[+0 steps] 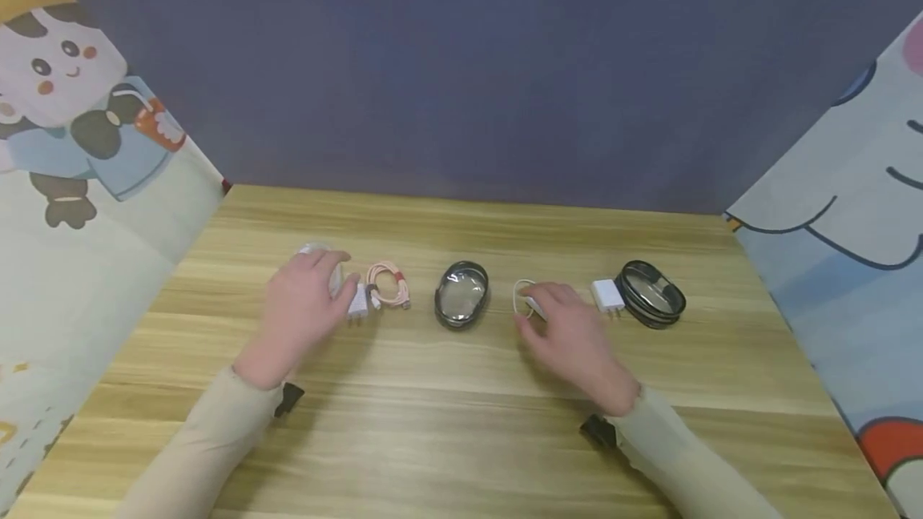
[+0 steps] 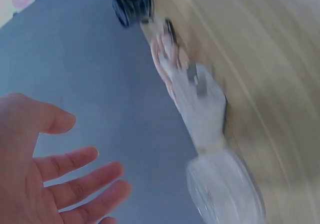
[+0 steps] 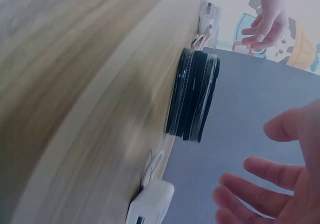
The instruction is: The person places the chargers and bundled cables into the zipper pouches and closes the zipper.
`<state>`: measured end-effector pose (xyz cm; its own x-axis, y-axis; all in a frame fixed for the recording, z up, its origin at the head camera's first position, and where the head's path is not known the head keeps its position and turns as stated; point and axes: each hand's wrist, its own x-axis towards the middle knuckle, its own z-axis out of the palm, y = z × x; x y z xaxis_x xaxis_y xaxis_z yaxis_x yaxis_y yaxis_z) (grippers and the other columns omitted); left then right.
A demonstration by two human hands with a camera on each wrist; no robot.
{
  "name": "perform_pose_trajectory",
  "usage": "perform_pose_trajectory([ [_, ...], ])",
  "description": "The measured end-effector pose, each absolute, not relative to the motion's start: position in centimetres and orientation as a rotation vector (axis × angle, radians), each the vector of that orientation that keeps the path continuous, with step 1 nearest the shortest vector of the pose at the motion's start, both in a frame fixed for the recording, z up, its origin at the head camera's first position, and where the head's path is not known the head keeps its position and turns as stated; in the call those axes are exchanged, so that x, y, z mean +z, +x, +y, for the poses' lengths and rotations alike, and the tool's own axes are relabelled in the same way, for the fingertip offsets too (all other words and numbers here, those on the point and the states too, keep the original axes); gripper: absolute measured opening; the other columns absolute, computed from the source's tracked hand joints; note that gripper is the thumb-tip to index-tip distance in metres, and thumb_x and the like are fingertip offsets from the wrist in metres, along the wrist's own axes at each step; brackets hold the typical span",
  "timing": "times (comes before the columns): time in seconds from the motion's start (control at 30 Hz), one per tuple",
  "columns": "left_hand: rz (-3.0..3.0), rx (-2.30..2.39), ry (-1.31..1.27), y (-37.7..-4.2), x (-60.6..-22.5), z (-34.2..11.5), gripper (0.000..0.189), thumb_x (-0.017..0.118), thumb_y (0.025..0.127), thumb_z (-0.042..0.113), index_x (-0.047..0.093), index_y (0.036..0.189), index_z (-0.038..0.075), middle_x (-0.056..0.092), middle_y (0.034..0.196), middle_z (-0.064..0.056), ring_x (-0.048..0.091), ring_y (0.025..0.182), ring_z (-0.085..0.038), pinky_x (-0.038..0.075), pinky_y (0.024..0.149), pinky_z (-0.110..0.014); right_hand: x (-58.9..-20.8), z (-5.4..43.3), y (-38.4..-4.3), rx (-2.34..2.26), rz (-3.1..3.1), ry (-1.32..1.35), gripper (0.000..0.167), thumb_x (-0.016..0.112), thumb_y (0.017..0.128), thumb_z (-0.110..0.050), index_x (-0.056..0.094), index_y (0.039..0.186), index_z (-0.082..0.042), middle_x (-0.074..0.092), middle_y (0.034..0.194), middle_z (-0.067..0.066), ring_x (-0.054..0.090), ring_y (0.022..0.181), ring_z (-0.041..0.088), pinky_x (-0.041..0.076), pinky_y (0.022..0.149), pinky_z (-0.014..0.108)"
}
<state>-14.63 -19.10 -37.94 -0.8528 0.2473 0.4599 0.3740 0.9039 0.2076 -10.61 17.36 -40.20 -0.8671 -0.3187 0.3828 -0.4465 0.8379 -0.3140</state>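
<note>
My left hand [image 1: 303, 295] hovers with fingers spread over a clear round case [image 2: 225, 189] and a white charger plug [image 1: 358, 301]. To the right of that plug lies a coiled pink cable [image 1: 397, 295] with a red tie. In the left wrist view, nothing is between the thumb and fingers. My right hand [image 1: 573, 335], fingers apart and loosely bent, is over a coiled white cable [image 1: 515, 295] and partly hides it. Another white charger plug [image 1: 608, 295] lies just beyond this hand; the right wrist view shows an empty palm.
A round clear case with black trim [image 1: 461, 295] sits between the hands. A similar black-trimmed case [image 1: 651, 293] is at the far right beside the plug. Everything lies in a row on the wooden table [image 1: 447, 423], with a dark blue panel [image 1: 461, 70] behind.
</note>
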Motion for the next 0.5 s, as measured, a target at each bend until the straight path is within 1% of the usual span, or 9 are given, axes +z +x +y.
perform_pose_trajectory([
  [0.07,-2.665,-0.408,-0.393,-14.7,-37.9,-19.8,0.034,0.063,0.090,0.029,0.069,0.111,0.003,0.070,0.111,-0.017,0.065,0.097,-0.040,0.055,0.071,-0.054,-40.1,16.9,-10.6,0.581,-2.709,0.589,0.033,0.071,0.089,-0.024,0.067,0.117,-0.008,0.068,0.118,0.013,0.061,0.112,0.033,0.051,0.095,0.049],
  [0.1,-2.678,-0.412,-0.374,-14.8,-37.9,-20.2,0.033,0.063,0.091,0.029,0.069,0.111,0.003,0.070,0.112,-0.017,0.065,0.097,-0.041,0.054,0.071,-0.054,-40.1,16.6,-10.6,0.584,-2.714,0.595,0.033,0.071,0.089,-0.024,0.067,0.117,-0.007,0.068,0.118,0.013,0.061,0.112,0.033,0.051,0.095,0.049],
  [0.2,-2.723,-0.415,-0.328,-15.1,-37.9,-21.1,0.035,0.063,0.091,0.029,0.068,0.113,0.002,0.068,0.114,-0.020,0.063,0.099,-0.043,0.052,0.076,-0.057,-39.9,16.0,-10.7,0.593,-2.728,0.626,0.031,0.071,0.089,-0.022,0.066,0.116,-0.007,0.068,0.117,0.013,0.061,0.111,0.033,0.050,0.096,0.049],
  [0.3,-2.776,-0.427,-0.302,-15.4,-38.1,-21.9,0.041,0.065,0.090,0.030,0.065,0.118,0.000,0.065,0.118,-0.024,0.059,0.105,-0.046,0.051,0.080,-0.060,-39.7,15.5,-10.8,0.590,-2.730,0.647,0.030,0.070,0.089,-0.021,0.066,0.115,-0.007,0.068,0.116,0.011,0.062,0.110,0.031,0.052,0.094,0.048],
  [0.37,-2.828,-0.449,-0.282,-15.7,-38.3,-22.5,0.047,0.066,0.090,0.034,0.063,0.122,0.000,0.061,0.123,-0.026,0.055,0.110,-0.047,0.049,0.084,-0.062,-39.6,15.3,-10.7,0.587,-2.736,0.646,0.029,0.071,0.088,-0.021,0.067,0.115,-0.008,0.068,0.116,0.010,0.062,0.109,0.030,0.053,0.093,0.047],
  [0.5,-2.946,-0.508,-0.229,-16.0,-38.7,-23.4,0.058,0.068,0.090,0.042,0.058,0.128,-0.001,0.054,0.131,-0.028,0.050,0.116,-0.049,0.045,0.089,-0.067,-39.5,15.0,-10.5,0.574,-2.762,0.650,0.029,0.069,0.090,-0.024,0.067,0.115,-0.009,0.068,0.116,0.008,0.062,0.111,0.027,0.054,0.091,0.044],
])
